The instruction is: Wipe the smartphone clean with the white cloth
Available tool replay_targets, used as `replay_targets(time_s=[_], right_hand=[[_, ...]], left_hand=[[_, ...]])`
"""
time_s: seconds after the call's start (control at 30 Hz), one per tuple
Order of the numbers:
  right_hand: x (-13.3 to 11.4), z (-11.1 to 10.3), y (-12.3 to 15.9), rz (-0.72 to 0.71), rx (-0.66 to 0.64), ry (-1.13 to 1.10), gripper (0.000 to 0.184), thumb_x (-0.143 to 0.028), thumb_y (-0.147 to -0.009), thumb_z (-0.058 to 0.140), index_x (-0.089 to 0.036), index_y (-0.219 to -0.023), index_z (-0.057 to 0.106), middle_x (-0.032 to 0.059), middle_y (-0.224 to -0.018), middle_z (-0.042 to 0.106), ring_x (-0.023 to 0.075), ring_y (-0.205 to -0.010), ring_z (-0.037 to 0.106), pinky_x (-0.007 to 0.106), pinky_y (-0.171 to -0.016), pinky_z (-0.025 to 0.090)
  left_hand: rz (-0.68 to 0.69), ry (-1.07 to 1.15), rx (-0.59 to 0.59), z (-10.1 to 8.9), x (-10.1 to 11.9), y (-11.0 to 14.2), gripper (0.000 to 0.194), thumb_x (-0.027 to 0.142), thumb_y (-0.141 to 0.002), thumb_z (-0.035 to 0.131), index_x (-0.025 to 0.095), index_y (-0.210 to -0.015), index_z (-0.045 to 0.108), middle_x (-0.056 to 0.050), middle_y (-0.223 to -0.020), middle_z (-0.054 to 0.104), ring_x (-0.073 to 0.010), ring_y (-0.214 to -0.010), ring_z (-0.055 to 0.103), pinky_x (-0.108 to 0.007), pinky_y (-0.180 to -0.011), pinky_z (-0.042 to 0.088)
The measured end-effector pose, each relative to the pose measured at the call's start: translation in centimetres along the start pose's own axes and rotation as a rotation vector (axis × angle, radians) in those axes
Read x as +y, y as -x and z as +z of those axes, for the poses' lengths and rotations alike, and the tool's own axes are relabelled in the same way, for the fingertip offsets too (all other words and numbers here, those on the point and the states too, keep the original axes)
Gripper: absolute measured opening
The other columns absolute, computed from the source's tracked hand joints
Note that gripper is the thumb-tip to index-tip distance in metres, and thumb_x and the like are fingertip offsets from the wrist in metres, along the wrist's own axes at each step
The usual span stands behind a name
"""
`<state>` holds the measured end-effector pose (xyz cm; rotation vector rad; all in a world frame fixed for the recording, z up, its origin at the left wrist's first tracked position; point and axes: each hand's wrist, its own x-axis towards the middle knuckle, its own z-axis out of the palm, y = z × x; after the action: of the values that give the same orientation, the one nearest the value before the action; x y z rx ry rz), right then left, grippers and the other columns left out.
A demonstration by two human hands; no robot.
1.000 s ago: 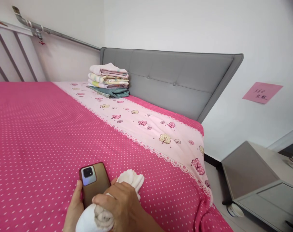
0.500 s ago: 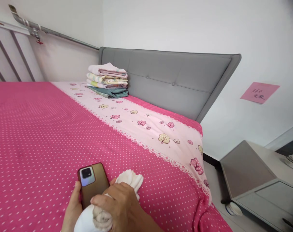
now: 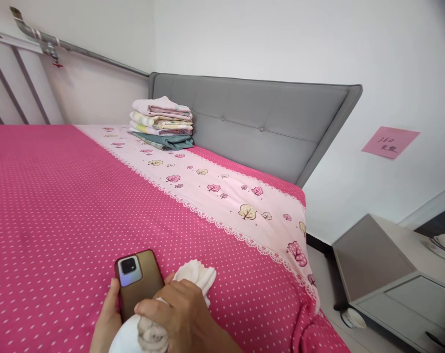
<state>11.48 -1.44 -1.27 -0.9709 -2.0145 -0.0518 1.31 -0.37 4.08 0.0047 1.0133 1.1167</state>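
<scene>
Head view — left hand [image 3: 109,316] grips the phone [image 3: 141,284], right hand [image 3: 185,314] clutches the white cloth [image 3: 196,275] — beside its lower right.

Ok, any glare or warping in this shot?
Head view: bluish sheen on the camera panel of the phone; the headboard looks stretched toward its right end, probably wide-lens distortion; top right corner darkened; lighting otherwise soft.

Phone [image 3: 139,284]: lower end hidden behind right hand [image 3: 184,311].
White cloth [image 3: 196,274]: middle covered, near end cut at bottom edge.
Radiator [image 3: 20,90]: cut at left edge.
Pink note [image 3: 390,142]: second line unclear.
</scene>
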Motion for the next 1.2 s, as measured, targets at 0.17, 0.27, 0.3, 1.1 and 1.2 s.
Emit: replay_targets(time_s=[0.17, 0.27, 0.3, 1.1, 1.2], right_hand=[[-0.1, -0.3, -0.2, 0.009, -0.027, -0.004, 0.063, -0.079, -0.066, 0.046, -0.023, -0.093, 0.055, 0.0008, -0.070, 0.061, 0.0173, -0.062, 0.059, 0.033, -0.069, 0.049], [-0.2, -0.6, -0.2, 0.010, -0.026, 0.005, 0.063, -0.079, -0.066, 0.046, -0.023, -0.092, 0.055, 0.0008, -0.069, 0.060, 0.0173, -0.061, 0.058, 0.033, -0.068, 0.049], [-0.3, -0.7, -0.2, 0.008, -0.036, 0.012, 0.062, -0.079, -0.067, 0.046, -0.022, -0.092, 0.055, 0.0008, -0.069, 0.060, 0.0174, -0.061, 0.058, 0.033, -0.067, 0.049], [-0.6, -1.4, 0.0, 0.004, -0.121, 0.017, 0.058, -0.072, -0.075, 0.042, -0.021, -0.101, 0.053, 0.0020, -0.071, 0.056, 0.0182, -0.065, 0.055, 0.033, -0.068, 0.045], [-0.6, -1.7, 0.0, 0.002, -0.104, -0.032, 0.056, -0.070, -0.077, 0.040, -0.021, -0.102, 0.053, 0.0022, -0.071, 0.056, 0.0185, -0.066, 0.055, 0.033, -0.068, 0.045]], left_hand=[[-0.022, 0.015, -0.018, -0.1, 0.0, 0.2, 0.044, 0.035, -0.090, 0.038, 0.007, -0.117, 0.058, -0.009, -0.071, 0.072, -0.0272, -0.067, 0.069, -0.041, -0.068, 0.056], [-0.031, 0.021, -0.017, -0.1, 0.0, 0.5, 0.045, 0.036, -0.091, 0.037, 0.007, -0.118, 0.058, -0.009, -0.069, 0.072, -0.0276, -0.066, 0.069, -0.042, -0.069, 0.056], [-0.037, 0.021, -0.017, -0.2, -0.1, 0.4, 0.045, 0.036, -0.091, 0.036, 0.007, -0.118, 0.057, -0.009, -0.068, 0.072, -0.0277, -0.066, 0.069, -0.043, -0.069, 0.056], [-0.002, 0.050, -0.074, -1.1, -0.5, -1.1, 0.046, 0.046, -0.088, 0.039, 0.012, -0.072, 0.067, -0.010, -0.058, 0.069, -0.0276, -0.065, 0.069, -0.044, -0.074, 0.055], [-0.008, 0.058, -0.100, -1.3, -0.6, -1.2, 0.050, 0.046, -0.089, 0.036, 0.011, -0.073, 0.068, -0.013, -0.065, 0.071, -0.0279, -0.068, 0.070, -0.043, -0.073, 0.055]])
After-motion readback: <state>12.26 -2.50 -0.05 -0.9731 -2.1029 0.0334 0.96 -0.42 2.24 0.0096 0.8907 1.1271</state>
